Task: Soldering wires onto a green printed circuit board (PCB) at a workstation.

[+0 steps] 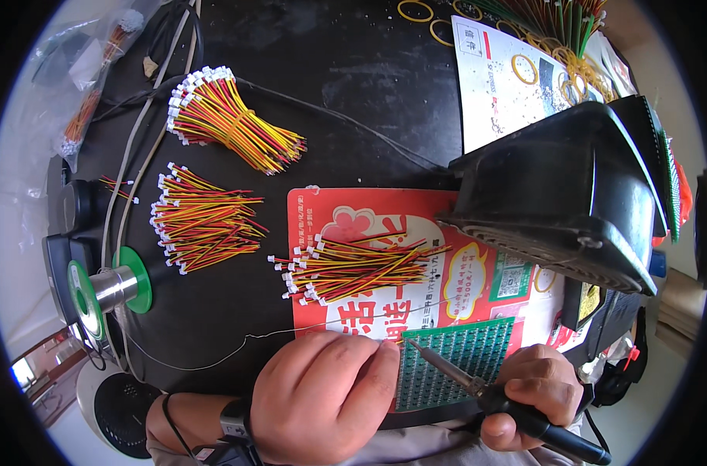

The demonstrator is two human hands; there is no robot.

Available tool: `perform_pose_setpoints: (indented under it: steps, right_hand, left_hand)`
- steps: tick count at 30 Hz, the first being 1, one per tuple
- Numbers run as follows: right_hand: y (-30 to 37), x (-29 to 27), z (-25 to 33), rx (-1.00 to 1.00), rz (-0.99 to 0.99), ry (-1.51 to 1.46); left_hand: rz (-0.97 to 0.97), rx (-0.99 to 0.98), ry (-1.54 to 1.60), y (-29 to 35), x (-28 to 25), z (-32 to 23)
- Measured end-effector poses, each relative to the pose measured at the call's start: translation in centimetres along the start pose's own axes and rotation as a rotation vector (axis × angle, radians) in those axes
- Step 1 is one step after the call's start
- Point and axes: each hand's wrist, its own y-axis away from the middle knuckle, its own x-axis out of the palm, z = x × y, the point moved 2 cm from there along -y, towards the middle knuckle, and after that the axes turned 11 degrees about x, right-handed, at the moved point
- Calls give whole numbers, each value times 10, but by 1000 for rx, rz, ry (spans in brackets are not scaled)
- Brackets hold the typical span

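My right hand [541,392] is wrapped round the black handle of a soldering iron [454,373]. Its tip reaches the upper left corner of a green circuit board panel [466,357] covered with small rows of parts. Beside that corner, my left hand [326,392] is closed in a pinch. A short bit of yellow wire lead [399,340] shows at its fingertips; the rest is hidden by the hand. Just beyond, loose red-and-yellow wire leads [361,268] with white connectors lie on a red printed sheet [311,210]. A thin strand of solder [291,332] crosses the sheet behind my left hand.
A solder spool [116,289] with green flanges stands at left. Further wire leads [206,221] and a banded bundle [233,120] lie on the black table [346,62]. A large black plastic housing with a grille [559,186] stands right. Rubber bands [524,70] lie far right.
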Motion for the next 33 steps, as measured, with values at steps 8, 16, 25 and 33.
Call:
perform_pose_setpoints:
  steps: [8, 16, 25, 33]
  right_hand:
    - [-2, 2, 0, 12, 19, -19]
    - [-3, 0, 1, 11, 28, -8]
    - [-3, 1, 3, 56, 32, -11]
    - [-3, 2, 2, 59, 17, -9]
  left_hand:
    - [17, -1, -23, 0, 0, -1]
    - [15, 16, -19, -1, 1, -1]
    - [26, 16, -23, -1, 0, -1]
    - [33, 6, -33, -1, 1, -3]
